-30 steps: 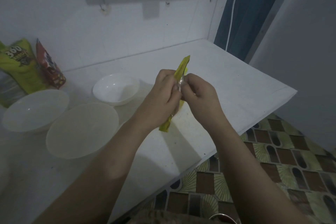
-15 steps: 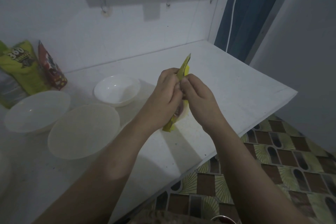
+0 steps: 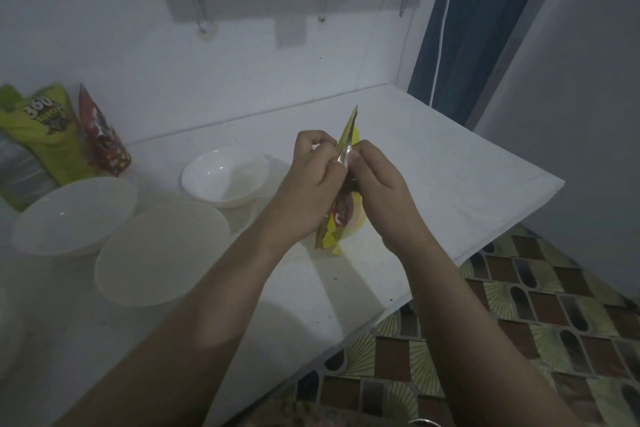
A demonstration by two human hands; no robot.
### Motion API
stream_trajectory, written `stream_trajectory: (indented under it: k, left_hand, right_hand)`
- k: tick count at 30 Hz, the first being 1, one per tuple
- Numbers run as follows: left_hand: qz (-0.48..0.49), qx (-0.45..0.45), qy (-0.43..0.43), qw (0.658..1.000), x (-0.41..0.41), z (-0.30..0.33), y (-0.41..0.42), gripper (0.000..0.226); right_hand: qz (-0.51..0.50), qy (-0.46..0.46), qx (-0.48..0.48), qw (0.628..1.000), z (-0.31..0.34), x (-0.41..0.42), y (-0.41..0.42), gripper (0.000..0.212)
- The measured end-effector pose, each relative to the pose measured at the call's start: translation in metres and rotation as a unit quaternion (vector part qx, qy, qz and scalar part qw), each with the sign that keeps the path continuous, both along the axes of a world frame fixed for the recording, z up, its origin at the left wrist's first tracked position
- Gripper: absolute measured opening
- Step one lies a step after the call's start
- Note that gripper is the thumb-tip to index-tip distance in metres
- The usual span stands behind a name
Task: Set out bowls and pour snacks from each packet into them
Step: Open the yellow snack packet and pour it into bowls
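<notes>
yellow packet [image 3: 341, 218] now pulled wider at its top, left hand [image 3: 308, 184] and right hand [image 3: 377, 191] each pinching it, three white bowls [image 3: 221, 177] left of packet

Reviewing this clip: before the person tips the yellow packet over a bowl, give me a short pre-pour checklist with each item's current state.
1. Both hands on yellow packet: ok; left hand and right hand pinch its top edge.
2. Packet torn open: cannot tell.
3. Bowls set out: ok; small white bowl, middle bowl, left bowl.
4. Bowls free of snacks: ok.
5. Packet above a bowl: not ok; it is over bare counter.
6. Other packets waiting: ok; green packet, red packet.
</notes>
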State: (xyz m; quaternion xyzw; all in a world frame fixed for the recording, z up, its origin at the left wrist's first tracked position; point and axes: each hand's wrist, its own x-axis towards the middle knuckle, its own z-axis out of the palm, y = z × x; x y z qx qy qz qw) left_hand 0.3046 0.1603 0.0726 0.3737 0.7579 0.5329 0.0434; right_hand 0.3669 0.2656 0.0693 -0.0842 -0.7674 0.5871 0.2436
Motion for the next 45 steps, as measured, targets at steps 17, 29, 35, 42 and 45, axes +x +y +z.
stream_trajectory:
  k: [17, 29, 35, 42, 45]
  left_hand:
    - [-0.070, -0.016, -0.078, 0.994, -0.014, -0.002, -0.009, 0.022]
    - [-0.037, -0.065, 0.041, 0.996, -0.015, 0.002, -0.010, 0.027]
    - [-0.027, -0.055, 0.063, 0.996, -0.014, 0.009, -0.010, 0.029]
    - [-0.026, -0.049, 0.087, 0.995, -0.013, 0.008, -0.007, 0.028]
    - [-0.016, -0.047, 0.097, 0.994, -0.013, 0.007, -0.006, 0.028]
  right_hand:
    - [0.013, 0.024, -0.028, 0.999, -0.008, 0.000, -0.001, 0.026]
    - [0.018, -0.014, -0.070, 0.997, -0.007, -0.006, 0.000, 0.026]
    - [0.066, -0.010, -0.098, 0.993, 0.001, -0.006, 0.005, 0.032]
    - [0.036, -0.012, -0.051, 0.998, 0.002, -0.005, 0.005, 0.025]
    - [0.031, -0.017, -0.033, 0.999, 0.002, -0.007, 0.006, 0.027]
